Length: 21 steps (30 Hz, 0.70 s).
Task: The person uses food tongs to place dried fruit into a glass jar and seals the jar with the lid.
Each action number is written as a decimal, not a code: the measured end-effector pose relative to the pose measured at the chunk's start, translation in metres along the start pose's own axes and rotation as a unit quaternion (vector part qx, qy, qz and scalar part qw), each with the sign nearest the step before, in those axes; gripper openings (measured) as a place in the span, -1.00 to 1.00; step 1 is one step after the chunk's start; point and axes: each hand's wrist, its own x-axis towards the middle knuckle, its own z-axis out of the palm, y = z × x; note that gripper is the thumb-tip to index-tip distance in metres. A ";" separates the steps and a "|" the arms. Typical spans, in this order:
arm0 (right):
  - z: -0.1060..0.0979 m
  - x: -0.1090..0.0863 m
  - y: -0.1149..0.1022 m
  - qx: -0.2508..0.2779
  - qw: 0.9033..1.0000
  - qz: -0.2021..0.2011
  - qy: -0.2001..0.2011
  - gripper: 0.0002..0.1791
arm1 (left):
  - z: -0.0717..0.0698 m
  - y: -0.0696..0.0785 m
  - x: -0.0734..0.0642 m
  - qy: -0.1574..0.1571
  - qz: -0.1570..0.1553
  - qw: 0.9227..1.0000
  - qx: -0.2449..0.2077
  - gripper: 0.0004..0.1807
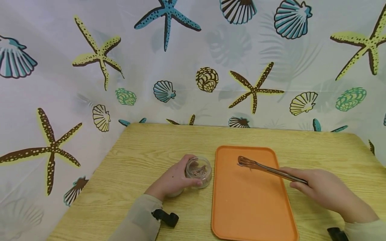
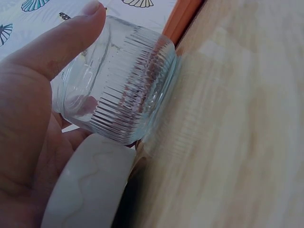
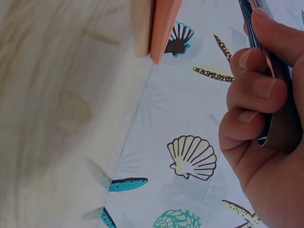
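Observation:
My left hand [image 1: 175, 177] grips a clear glass jar [image 1: 205, 182] by its side, thumb in front, just left of the orange tray [image 1: 250, 207]. Small, thin brownish pieces lie inside the jar; their kind is too small to tell. In the left wrist view the ribbed glass jar [image 2: 128, 85] stands on the wooden table. Metal tongs [image 1: 269, 169] are in my right hand [image 1: 319, 187], fingers curled round the handle end. Their slotted tips are above the tray's upper part, close together; whether they pinch anything is unclear. The right wrist view shows only the tongs' handle [image 3: 285, 121].
A pale, smooth rounded object [image 2: 90, 180] sits beside the jar under my left hand, mostly hidden in the head view. The wooden table [image 1: 163, 140] meets a white curtain [image 1: 187, 50] printed with shells and starfish at its back and left.

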 end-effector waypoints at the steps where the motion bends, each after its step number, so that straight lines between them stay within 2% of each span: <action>1: 0.000 0.001 -0.001 0.001 1.000 -0.003 -0.001 -0.48 | 0.000 0.000 0.000 0.001 0.000 1.000 0.001 0.10; 10: -0.003 0.009 -0.016 0.020 0.999 -0.034 0.016 -0.47 | 0.001 -0.001 0.002 0.005 0.005 1.000 0.013 0.13; 21: -0.006 0.023 -0.036 0.033 0.998 -0.045 0.001 -0.46 | 0.002 0.000 0.002 0.006 0.011 1.000 0.016 0.12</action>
